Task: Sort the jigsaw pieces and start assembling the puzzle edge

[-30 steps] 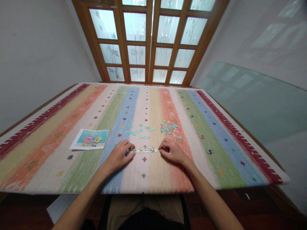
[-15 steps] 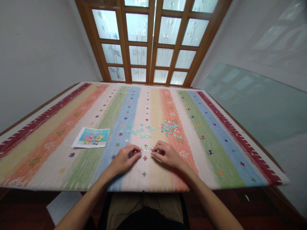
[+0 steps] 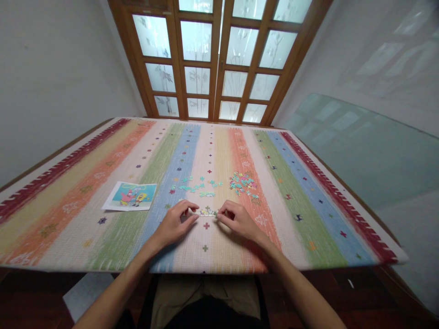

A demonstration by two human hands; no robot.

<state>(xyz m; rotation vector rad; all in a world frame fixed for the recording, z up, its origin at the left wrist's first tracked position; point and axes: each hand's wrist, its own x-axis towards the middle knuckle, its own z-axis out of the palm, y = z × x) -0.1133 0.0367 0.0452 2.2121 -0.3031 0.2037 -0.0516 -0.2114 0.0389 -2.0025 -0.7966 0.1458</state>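
A short strip of joined jigsaw puzzle pieces (image 3: 206, 213) lies flat on the striped tablecloth (image 3: 206, 235), between my two hands. At its left end, my left hand (image 3: 177, 224) has thumb and index finger apart, with nothing visible between them. My right hand (image 3: 239, 221) pinches a puzzle piece at the strip's right end; the fingertips mostly hide that piece. Just beyond the strip lies a small joined group of pale pieces (image 3: 207, 194). Loose turquoise pieces (image 3: 192, 188) are scattered behind, face up or down I cannot tell.
A heap of mixed puzzle pieces (image 3: 243, 182) sits to the right, past my right hand. On the left lies a printed cartoon picture (image 3: 133, 196) on white paper. The table's front edge (image 3: 206, 273) runs close to my lap. Wooden glazed doors (image 3: 216, 68) stand behind the table.
My left hand has drawn slightly left from the strip, its thumb and index finger spreading apart. The right hand stays pinched at the strip's right end. The view has shifted slightly.
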